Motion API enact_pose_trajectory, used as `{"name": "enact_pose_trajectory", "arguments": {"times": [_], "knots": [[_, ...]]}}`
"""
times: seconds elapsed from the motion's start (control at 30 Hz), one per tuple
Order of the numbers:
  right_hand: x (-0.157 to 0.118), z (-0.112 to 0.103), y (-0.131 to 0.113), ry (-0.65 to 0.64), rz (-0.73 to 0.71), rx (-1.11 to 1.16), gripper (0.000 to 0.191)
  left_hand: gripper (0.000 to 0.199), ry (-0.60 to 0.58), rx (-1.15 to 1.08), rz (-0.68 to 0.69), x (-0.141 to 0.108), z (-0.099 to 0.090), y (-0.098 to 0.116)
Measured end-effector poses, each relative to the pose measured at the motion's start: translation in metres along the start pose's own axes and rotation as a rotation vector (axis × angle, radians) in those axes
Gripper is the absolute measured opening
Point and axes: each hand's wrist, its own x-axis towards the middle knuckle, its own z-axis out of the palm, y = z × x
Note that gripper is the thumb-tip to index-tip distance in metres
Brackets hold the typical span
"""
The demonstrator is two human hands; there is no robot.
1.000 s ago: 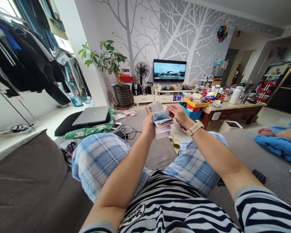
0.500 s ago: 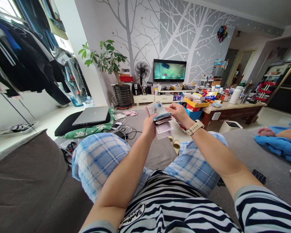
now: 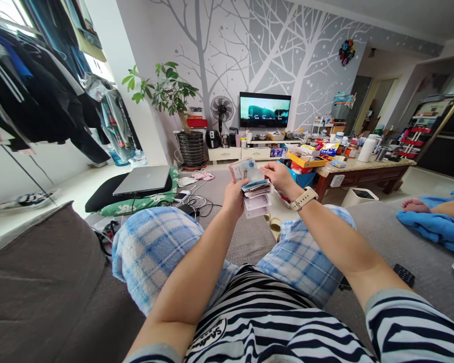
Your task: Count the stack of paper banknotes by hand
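My left hand [image 3: 234,197] is closed around a folded wad of banknotes [image 3: 258,187], its thumb lying across the notes. Some notes stand up behind the thumb, with bluish and pinkish print. Paler notes [image 3: 256,202] hang down below the fold. My right hand [image 3: 277,176], with a beige watch [image 3: 304,198] on its wrist, is pinched at the upper right edge of the standing notes. How many notes its fingers grip is too small to tell.
Under my hands is a grey sofa seat [image 3: 249,237]. A laptop [image 3: 142,180] lies on a cushion at left, with cables [image 3: 200,201] beside it. At right stands a cluttered table [image 3: 327,171]. Another person's bare foot [image 3: 416,205] rests on the sofa near a blue cloth [image 3: 435,227].
The wad has tilted and shifted slightly down and right, and the lower notes have swung. My right hand stays at the notes' upper edge. The television picture has changed.
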Motion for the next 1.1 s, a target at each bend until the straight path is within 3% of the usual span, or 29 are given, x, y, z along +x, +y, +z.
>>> {"name": "enact_pose_trajectory", "arguments": {"times": [0.33, 0.9, 1.1], "knots": [[0.0, 0.0, -0.002, -0.01, 0.01, 0.09, 0.023, 0.02, 0.154, 0.012, 0.024, 0.001, 0.005, 0.002], [-0.007, 0.001, -0.02, -0.081, -0.017, 0.265, 0.025, 0.015, 0.146, 0.019, 0.041, -0.001, 0.005, 0.003], [-0.008, 0.001, -0.022, -0.087, -0.023, 0.258, 0.028, 0.023, 0.169, 0.005, 0.034, 0.0, 0.005, 0.003]]}}
